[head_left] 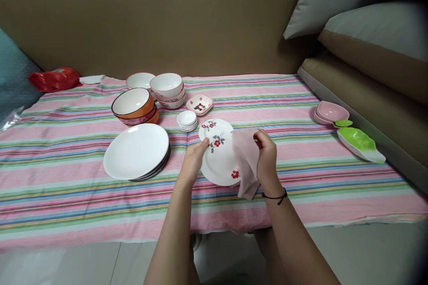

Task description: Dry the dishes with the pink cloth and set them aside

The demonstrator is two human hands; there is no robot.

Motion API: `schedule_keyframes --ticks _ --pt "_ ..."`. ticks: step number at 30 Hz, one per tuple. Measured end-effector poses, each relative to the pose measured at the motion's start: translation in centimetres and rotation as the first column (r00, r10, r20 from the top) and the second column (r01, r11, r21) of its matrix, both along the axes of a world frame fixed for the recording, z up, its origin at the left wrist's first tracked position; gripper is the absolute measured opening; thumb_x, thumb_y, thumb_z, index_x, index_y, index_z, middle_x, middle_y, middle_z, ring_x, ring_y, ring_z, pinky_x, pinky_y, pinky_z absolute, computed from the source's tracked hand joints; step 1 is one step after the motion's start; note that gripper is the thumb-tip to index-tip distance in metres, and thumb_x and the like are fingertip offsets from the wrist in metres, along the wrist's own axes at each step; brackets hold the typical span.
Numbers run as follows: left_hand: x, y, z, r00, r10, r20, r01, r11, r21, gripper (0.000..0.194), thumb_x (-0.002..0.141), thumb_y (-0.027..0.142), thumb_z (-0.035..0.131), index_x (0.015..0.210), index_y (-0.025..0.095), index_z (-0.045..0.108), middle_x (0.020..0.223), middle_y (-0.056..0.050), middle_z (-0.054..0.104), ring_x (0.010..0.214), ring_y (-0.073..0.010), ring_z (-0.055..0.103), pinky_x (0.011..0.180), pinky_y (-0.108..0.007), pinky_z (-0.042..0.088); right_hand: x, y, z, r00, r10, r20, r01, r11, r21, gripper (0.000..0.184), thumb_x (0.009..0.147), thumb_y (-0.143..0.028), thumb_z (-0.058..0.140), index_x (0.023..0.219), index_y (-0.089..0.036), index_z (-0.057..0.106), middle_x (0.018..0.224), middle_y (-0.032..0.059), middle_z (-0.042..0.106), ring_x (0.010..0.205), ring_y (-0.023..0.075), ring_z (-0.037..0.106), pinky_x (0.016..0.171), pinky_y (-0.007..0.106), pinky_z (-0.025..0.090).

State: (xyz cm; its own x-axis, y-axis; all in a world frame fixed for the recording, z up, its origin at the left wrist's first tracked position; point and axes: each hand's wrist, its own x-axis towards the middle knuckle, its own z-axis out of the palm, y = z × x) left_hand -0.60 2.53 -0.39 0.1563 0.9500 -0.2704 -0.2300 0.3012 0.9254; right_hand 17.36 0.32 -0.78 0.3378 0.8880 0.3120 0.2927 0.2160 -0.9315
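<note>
My left hand (194,160) grips the left rim of a white plate with red flowers (217,160), held tilted above the striped cloth. My right hand (267,160), with a black cord at its wrist, is closed on a pale pink cloth (246,160) that lies against the plate's right side and hangs down below it. Both hands are over the middle of the table, near its front edge.
On the striped tablecloth (67,196) sit a stack of white plates (136,151), orange bowls (135,107), white bowls (167,89), several small white dishes (187,120), a pink square dish (199,104), pink dishes (331,112) and a green leaf dish (359,142). Cushions stand at the right.
</note>
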Motion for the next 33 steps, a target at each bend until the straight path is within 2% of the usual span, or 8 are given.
schedule_keyframes --ticks 3,6,11,17,22,25,28,33 --pt "-0.4 0.0 -0.1 1.000 0.005 0.009 -0.005 1.000 0.016 0.037 0.072 0.050 0.067 0.072 0.014 0.070 0.070 -0.006 0.071 0.059 -0.0172 0.061 0.056 -0.026 0.044 -0.4 -0.3 0.7 0.994 -0.009 -0.113 0.009 1.000 0.006 0.009 0.076 -0.023 0.050 0.074 -0.020 0.058 0.081 0.0025 0.056 0.077 0.0165 0.053 0.063 0.026 0.042" --pt "-0.6 0.0 -0.1 1.000 0.014 0.006 -0.015 0.999 0.041 0.036 0.074 0.050 0.065 0.074 0.014 0.069 0.071 -0.004 0.070 0.060 -0.0162 0.060 0.057 -0.025 0.044 -0.7 -0.3 1.1 0.990 0.110 -0.089 -0.112 0.993 -0.019 0.009 0.076 -0.021 0.053 0.073 -0.020 0.061 0.083 0.0028 0.058 0.078 0.0176 0.054 0.066 0.028 0.043" --pt "-0.4 -0.1 0.2 0.991 -0.041 -0.124 0.051 0.996 0.075 0.040 0.074 0.052 0.064 0.061 0.014 0.061 0.057 0.000 0.059 0.051 -0.0118 0.048 0.050 -0.024 0.036 -1.8 0.0 0.7 0.954 0.167 0.250 -0.184 0.982 0.047 0.019 0.079 -0.032 0.063 0.095 -0.022 0.065 0.107 0.0063 0.059 0.103 0.0229 0.054 0.091 0.037 0.043" --pt "0.0 -0.2 0.3 0.973 -0.136 -0.187 0.162 0.979 0.127 0.044 0.077 0.055 0.057 0.058 0.015 0.054 0.054 0.002 0.049 0.050 -0.0096 0.040 0.048 -0.023 0.028 -2.6 0.1 0.0 0.807 0.167 0.566 -0.240 0.969 0.056 0.032 0.081 -0.035 0.063 0.110 -0.022 0.058 0.114 0.0092 0.057 0.107 0.0269 0.051 0.091 0.042 0.043" --pt "0.0 -0.4 0.4 0.937 -0.234 -0.258 0.279 0.948 0.155 0.042 0.073 0.051 0.064 0.055 0.015 0.054 0.053 0.003 0.048 0.050 -0.0093 0.040 0.047 -0.022 0.028 -2.8 -0.5 0.2 0.813 0.210 0.543 -0.204 0.976 -0.071 0.042 0.082 -0.039 0.060 0.121 -0.024 0.055 0.101 0.0077 0.057 0.091 0.0235 0.057 0.075 0.035 0.048" --pt "-0.2 -0.5 0.4 0.921 -0.251 -0.299 0.297 0.947 0.121 0.040 0.069 0.046 0.068 0.051 0.015 0.053 0.052 0.002 0.050 0.048 -0.0092 0.041 0.046 -0.021 0.029 -2.7 -0.7 0.4 0.816 0.315 0.485 -0.272 0.949 -0.159 0.058 0.074 -0.043 0.069 0.127 -0.028 0.052 0.105 0.0059 0.060 0.093 0.0243 0.058 0.078 0.035 0.048" --pt "-0.5 -0.5 0.3 0.961 -0.119 -0.249 0.148 0.984 0.101 0.038 0.070 0.046 0.068 0.052 0.014 0.056 0.051 0.002 0.053 0.046 -0.0096 0.044 0.045 -0.021 0.031 -1.8 -0.3 0.4 0.877 0.405 0.259 -0.359 0.910 -0.206 0.069 0.072 -0.049 0.070 0.134 -0.028 0.046 0.125 0.0066 0.056 0.112 0.0256 0.054 0.092 0.037 0.045" --pt "-1.5 -0.1 0.4 0.985 0.170 0.021 -0.169 0.985 -0.018 0.033 0.068 0.046 0.070 0.068 0.013 0.066 0.061 -0.003 0.065 0.050 -0.0142 0.056 0.047 -0.024 0.040 0.4 0.3 0.3 0.961 0.237 -0.142 -0.270 0.914 -0.302 0.040 0.085 -0.052 0.049 0.107 -0.022 0.064 0.112 0.0071 0.064 0.105 0.0240 0.058 0.083 0.034 0.047"
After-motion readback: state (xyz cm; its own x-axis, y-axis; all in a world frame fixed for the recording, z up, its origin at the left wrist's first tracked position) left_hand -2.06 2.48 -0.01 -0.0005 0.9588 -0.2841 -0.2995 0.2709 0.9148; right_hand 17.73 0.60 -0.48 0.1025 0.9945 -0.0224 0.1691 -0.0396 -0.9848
